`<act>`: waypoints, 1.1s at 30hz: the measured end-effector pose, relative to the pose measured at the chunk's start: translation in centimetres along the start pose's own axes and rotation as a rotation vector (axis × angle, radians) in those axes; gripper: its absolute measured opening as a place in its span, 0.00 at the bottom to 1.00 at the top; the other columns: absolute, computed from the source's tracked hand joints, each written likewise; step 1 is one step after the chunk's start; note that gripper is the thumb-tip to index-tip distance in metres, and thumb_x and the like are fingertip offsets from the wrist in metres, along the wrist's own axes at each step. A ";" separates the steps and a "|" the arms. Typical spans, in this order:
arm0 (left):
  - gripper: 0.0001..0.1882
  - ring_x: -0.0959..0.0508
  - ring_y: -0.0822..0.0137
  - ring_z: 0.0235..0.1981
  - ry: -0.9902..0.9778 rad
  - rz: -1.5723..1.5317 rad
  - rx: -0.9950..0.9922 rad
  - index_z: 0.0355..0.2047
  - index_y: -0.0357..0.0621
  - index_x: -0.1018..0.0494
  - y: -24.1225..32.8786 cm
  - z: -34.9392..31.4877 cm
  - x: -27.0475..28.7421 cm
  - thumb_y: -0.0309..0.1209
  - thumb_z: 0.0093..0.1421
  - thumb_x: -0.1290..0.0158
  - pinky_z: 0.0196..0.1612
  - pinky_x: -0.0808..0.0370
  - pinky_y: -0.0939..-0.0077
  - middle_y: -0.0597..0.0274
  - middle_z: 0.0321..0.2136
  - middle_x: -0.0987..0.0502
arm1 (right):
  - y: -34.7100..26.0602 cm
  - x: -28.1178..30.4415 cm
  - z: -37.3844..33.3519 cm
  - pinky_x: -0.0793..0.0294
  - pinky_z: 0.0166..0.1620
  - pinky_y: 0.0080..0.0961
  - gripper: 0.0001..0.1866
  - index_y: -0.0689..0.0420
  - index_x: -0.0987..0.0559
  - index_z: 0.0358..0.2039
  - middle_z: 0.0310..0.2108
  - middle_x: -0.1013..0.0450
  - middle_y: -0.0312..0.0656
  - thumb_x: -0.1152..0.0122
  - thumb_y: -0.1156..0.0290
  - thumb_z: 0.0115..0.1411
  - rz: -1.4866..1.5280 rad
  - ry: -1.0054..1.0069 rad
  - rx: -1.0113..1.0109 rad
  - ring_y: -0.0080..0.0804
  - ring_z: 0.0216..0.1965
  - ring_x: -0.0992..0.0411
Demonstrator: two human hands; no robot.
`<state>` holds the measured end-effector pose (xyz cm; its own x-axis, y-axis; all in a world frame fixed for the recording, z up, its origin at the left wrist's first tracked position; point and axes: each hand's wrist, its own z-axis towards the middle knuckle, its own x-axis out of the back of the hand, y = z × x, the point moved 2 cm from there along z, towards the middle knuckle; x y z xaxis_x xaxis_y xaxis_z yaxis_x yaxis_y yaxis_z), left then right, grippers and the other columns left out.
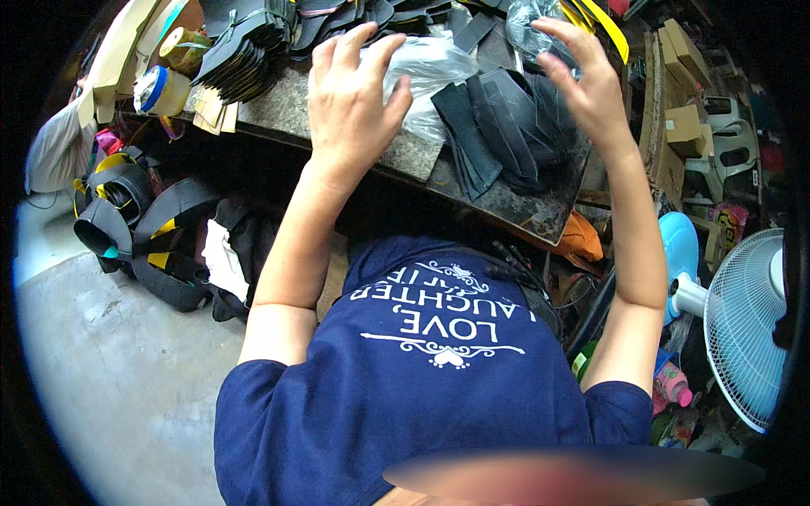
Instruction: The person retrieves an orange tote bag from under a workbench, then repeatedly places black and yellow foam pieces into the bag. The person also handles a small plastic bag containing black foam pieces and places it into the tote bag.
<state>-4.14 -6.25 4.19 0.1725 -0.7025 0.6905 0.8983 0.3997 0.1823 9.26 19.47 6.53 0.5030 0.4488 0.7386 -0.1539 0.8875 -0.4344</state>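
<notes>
My left hand (353, 105) is raised over the worktable (283, 110) with its fingers apart and nothing visible in it. Beside its fingertips and thumb lies a crumpled clear plastic bag (429, 76). My right hand (588, 80) hovers at the table's right side, thumb and fingers spread. Its fingertips are closest to another clear plastic bag (527, 32) with something dark under or in it; whether they touch it I cannot tell. Between my hands sits a pile of curved black pieces (515, 118), with flat black strips (468, 148) at its left.
Stacked black pieces (240, 55) tied in a bundle, a jar with a blue lid (160, 90) and a roll (184, 51) stand at the table's left. Black and yellow straps (148, 219) heap on the floor. A fan (747, 320) and a white plastic chair (730, 139) are at right.
</notes>
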 end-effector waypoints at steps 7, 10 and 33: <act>0.10 0.17 0.55 0.32 -0.096 -0.136 0.232 0.42 0.51 0.21 -2.1 -0.7 -1.3 0.33 0.59 0.42 0.35 0.21 0.64 0.55 0.28 0.18 | -8.6 -4.0 -3.2 0.49 0.70 0.53 0.31 0.36 0.21 0.54 0.64 0.35 0.42 0.27 0.51 0.47 -0.304 -0.358 0.265 0.46 0.66 0.41; 0.08 0.15 0.61 0.33 -0.103 -0.257 0.458 0.42 0.42 0.21 -3.5 -1.3 -0.5 0.29 0.64 0.45 0.39 0.22 0.71 0.52 0.33 0.17 | -8.3 -4.5 -3.9 0.50 0.70 0.52 0.35 0.37 0.22 0.54 0.64 0.36 0.41 0.22 0.60 0.40 -0.311 -0.379 0.185 0.46 0.66 0.41; 0.17 0.26 0.52 0.49 -0.227 -0.246 -0.072 0.46 0.51 0.22 -0.5 -1.5 -0.9 0.32 0.54 0.38 0.52 0.27 0.60 0.57 0.48 0.25 | -3.8 0.5 -5.4 0.36 0.65 0.36 0.27 0.55 0.24 0.57 0.61 0.31 0.49 0.34 0.60 0.59 0.147 -0.005 0.061 0.46 0.63 0.33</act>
<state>-4.18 -6.73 2.42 -0.1398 -0.6205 0.7716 0.9296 0.1860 0.3181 14.72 15.77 5.78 0.4673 0.5747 0.6718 -0.2768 0.8168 -0.5062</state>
